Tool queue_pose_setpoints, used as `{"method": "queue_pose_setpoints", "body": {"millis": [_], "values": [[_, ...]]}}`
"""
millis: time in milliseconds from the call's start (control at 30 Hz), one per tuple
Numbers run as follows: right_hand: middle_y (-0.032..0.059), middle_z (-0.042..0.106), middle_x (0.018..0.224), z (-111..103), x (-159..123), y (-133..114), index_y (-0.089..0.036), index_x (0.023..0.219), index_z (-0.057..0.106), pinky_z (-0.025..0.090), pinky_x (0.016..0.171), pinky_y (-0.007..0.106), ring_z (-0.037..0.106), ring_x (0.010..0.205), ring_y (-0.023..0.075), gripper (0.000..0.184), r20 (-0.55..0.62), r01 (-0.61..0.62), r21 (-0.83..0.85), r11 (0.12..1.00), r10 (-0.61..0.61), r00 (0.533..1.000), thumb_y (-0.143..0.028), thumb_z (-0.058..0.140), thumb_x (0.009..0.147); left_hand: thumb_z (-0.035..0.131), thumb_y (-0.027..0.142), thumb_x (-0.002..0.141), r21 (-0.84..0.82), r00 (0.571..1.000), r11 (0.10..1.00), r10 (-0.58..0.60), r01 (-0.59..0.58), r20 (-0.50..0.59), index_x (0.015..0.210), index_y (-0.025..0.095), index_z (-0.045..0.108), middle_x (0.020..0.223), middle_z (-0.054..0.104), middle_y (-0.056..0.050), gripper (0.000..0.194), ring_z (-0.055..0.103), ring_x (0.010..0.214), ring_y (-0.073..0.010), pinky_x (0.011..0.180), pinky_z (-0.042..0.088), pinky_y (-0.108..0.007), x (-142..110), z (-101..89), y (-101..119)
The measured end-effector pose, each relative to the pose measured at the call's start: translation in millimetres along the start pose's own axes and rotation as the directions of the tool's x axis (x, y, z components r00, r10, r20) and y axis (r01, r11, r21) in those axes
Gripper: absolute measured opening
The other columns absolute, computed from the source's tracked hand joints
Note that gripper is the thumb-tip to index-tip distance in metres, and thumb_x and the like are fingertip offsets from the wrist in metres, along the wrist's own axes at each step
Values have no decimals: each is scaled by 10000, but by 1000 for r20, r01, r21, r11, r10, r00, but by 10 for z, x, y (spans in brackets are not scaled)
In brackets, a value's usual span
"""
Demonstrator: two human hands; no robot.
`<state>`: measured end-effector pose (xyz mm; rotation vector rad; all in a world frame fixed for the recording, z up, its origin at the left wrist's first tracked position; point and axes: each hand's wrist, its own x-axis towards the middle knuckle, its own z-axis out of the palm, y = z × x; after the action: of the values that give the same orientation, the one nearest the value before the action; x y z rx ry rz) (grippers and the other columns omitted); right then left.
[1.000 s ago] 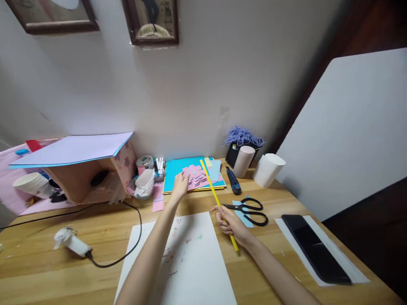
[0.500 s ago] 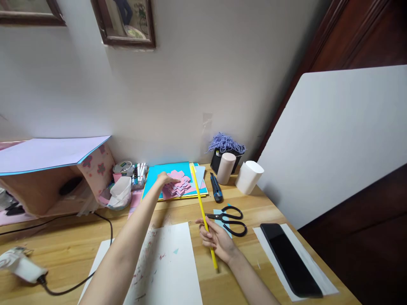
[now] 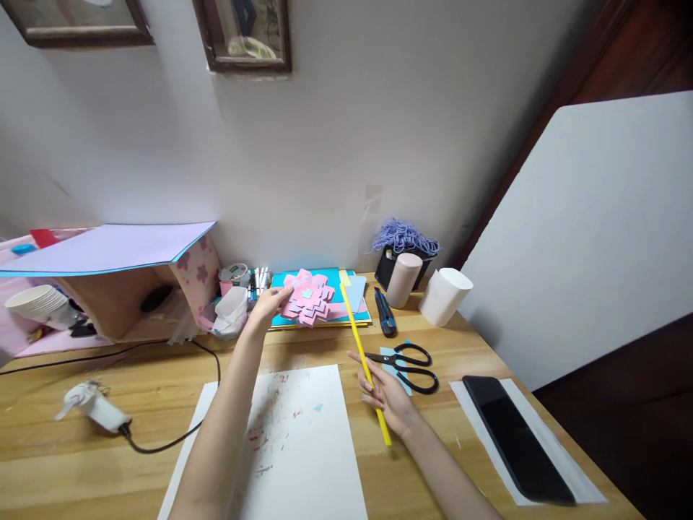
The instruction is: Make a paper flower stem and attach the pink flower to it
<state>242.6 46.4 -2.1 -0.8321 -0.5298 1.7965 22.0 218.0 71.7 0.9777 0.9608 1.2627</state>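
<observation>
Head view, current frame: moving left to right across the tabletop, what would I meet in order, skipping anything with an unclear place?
White corded tool → left hand → pink paper flower → yellow stick → pale pink cylinder → white roll → black phone.

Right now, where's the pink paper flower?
The pink paper flower is just left of centre in the head view, its left edge held by the left hand, with blue paper behind it.

Paper flower: pink, pale blue centre. Stick: plain yellow. Yarn: periwinkle. Scissors: black. Box wall: pink, mauve flower print. Sheet: white, reddish flecks.
</observation>
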Motion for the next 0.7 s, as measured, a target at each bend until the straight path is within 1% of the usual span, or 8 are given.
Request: {"method": "queue_pose_setpoints", "body": {"millis": [67, 133, 233, 300, 400, 567, 700], "values": [[-62, 401, 527, 46, -18, 72, -188, 1083, 584, 93, 329, 143, 119, 382, 25, 312, 27, -40, -23, 999, 40, 999, -340, 569, 811, 797, 314, 517, 15, 1000, 1000, -26, 26, -10, 616, 121, 580, 520, 563, -3, 307, 521, 473, -109, 428, 374, -205, -103, -7, 84], [-53, 445, 562, 105, -45, 144, -197, 1083, 582, 102, 326, 136, 142, 375, 13, 301, 75, -73, -51, 996, 77, 994, -329, 574, 813, 778, 373, 528, 9, 999, 1000, -11, 12, -36, 640, 130, 569, 555, 568, 2, 339, 527, 498, -105, 450, 387, -203, -177, 34, 128], [-35, 502, 648, 182, -82, 218, -203, 1036, 599, 143, 323, 133, 204, 377, -1, 259, 126, -69, -47, 996, 75, 989, -303, 600, 797, 760, 425, 522, 7, 998, 1000, 10, -10, -68, 679, 137, 560, 586, 568, 9, 384, 519, 514, -100, 477, 397, -209, -235, 135, 112], [-29, 520, 691, 207, -92, 237, -207, 1025, 601, 166, 325, 131, 227, 383, -5, 253, 134, -63, -36, 997, 67, 989, -285, 617, 785, 747, 436, 528, 13, 996, 1000, 20, -19, -86, 714, 140, 560, 607, 568, 13, 397, 513, 524, -98, 492, 401, -211, -245, 188, 70], [-27, 527, 701, 204, -86, 239, -203, 1027, 596, 198, 328, 127, 246, 390, -4, 265, 123, -59, -35, 998, 63, 990, -272, 633, 773, 732, 426, 546, 33, 995, 999, 17, -14, -102, 729, 144, 547, 608, 548, 22, 384, 499, 521, -93, 486, 388, -207, -232, 220, 10], [-28, 539, 690, 176, -68, 240, -199, 1014, 596, 238, 330, 124, 273, 391, -1, 276, 101, -44, -51, 998, 49, 994, -277, 656, 757, 705, 413, 595, 75, 996, 997, 26, -20, -83, 765, 144, 551, 657, 550, 15, 353, 500, 546, -90, 496, 381, -201, -191, 187, -29], [-27, 550, 687, 169, -63, 245, -202, 1022, 598, 249, 327, 124, 272, 383, -2, 271, 103, -30, -64, 997, 37, 994, -264, 654, 764, 702, 412, 608, 113, 995, 993, 33, -22, -99, 791, 144, 555, 675, 545, 15, 356, 494, 551, -88, 502, 376, -201, -168, 146, -71]]}}
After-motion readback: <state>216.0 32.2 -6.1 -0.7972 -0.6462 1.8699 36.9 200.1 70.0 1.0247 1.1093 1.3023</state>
